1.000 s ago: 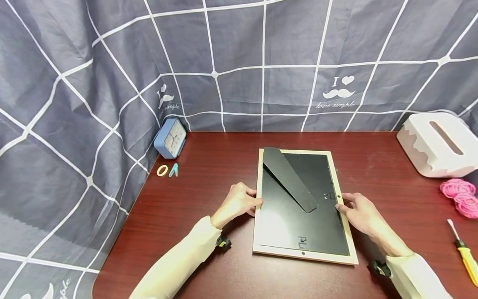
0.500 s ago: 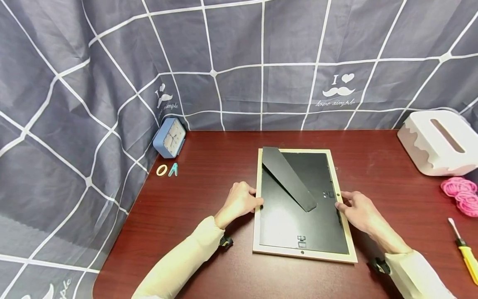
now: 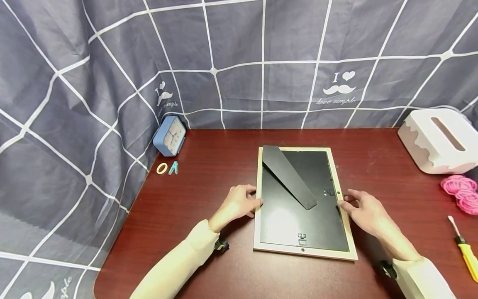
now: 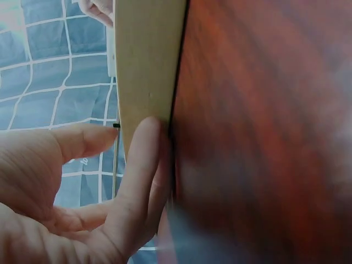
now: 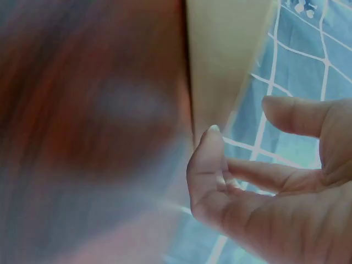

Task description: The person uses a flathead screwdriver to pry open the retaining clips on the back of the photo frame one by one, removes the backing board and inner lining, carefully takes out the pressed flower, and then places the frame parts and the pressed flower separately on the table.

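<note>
A pale wooden picture frame (image 3: 257, 232) lies face down on the dark red table (image 3: 209, 166). Its black back panel (image 3: 295, 226) is up, and the stand leg (image 3: 289, 176) slants across it. My left hand (image 3: 240, 203) sits at the frame's left edge. In the left wrist view its straight fingers (image 4: 140, 165) lie against the frame's side (image 4: 148, 66), with the thumb just above. My right hand (image 3: 364, 207) hovers by the right edge. In the right wrist view its fingers (image 5: 206, 159) are loosely bent, close to the frame (image 5: 228, 60) and holding nothing.
A blue clock (image 3: 169, 136) stands at the back left, with a pale ring (image 3: 162, 168) and a teal clip (image 3: 173, 168) in front of it. At the right are a white tissue box (image 3: 437, 141), pink rubber bands (image 3: 460, 189) and a yellow screwdriver (image 3: 464, 251). Grey checked cloth (image 3: 239, 62) walls the table.
My right hand has eased a little off the frame's right edge and its fingers have loosened. The left hand and the frame have barely moved.
</note>
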Action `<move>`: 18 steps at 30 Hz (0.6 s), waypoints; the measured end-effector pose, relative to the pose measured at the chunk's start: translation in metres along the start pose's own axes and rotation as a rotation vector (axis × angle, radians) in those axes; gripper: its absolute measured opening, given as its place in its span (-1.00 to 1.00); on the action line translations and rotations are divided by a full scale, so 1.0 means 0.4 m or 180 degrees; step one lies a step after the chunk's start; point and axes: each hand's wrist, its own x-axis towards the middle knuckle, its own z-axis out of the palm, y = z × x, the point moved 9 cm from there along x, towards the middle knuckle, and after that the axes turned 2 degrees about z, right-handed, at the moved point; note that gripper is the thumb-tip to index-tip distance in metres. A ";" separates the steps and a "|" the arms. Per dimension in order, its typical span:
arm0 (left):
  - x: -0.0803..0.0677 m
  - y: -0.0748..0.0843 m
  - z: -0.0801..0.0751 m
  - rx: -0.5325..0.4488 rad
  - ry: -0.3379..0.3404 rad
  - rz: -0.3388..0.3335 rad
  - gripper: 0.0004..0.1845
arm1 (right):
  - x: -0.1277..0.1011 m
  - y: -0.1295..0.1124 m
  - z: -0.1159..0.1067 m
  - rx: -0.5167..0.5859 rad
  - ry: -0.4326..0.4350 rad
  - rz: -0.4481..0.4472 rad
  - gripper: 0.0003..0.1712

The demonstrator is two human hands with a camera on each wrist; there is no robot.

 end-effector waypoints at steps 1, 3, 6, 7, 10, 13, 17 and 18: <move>-0.007 -0.004 0.002 -0.0015 -0.0028 -0.0047 -0.41 | -0.009 0.001 -0.009 -0.0030 0.0088 -0.0004 -0.31; -0.021 -0.011 0.005 0.0015 -0.0084 -0.0128 -0.30 | -0.031 0.005 -0.029 -0.0086 0.0293 -0.0008 -0.32; -0.038 -0.016 0.010 0.0043 -0.0175 -0.0184 -0.20 | -0.065 0.021 -0.060 -0.0122 0.0539 0.0031 -0.33; -0.042 -0.015 0.010 0.0056 -0.0200 -0.0191 -0.19 | -0.075 0.028 -0.070 -0.0130 0.0612 0.0040 -0.34; -0.047 -0.011 0.009 0.0006 -0.0262 -0.0183 -0.16 | -0.106 0.057 -0.103 -0.0167 0.0798 0.0109 -0.37; -0.045 -0.005 0.006 -0.0039 -0.0318 -0.0169 -0.13 | -0.134 0.089 -0.145 -0.0256 0.1022 0.0246 -0.41; -0.037 0.002 0.001 -0.0025 -0.0357 -0.0158 -0.10 | -0.170 0.146 -0.201 -0.0384 0.1270 0.0503 -0.43; -0.035 0.004 0.001 -0.0020 -0.0362 -0.0161 -0.10 | -0.179 0.162 -0.212 -0.0402 0.1348 0.0572 -0.44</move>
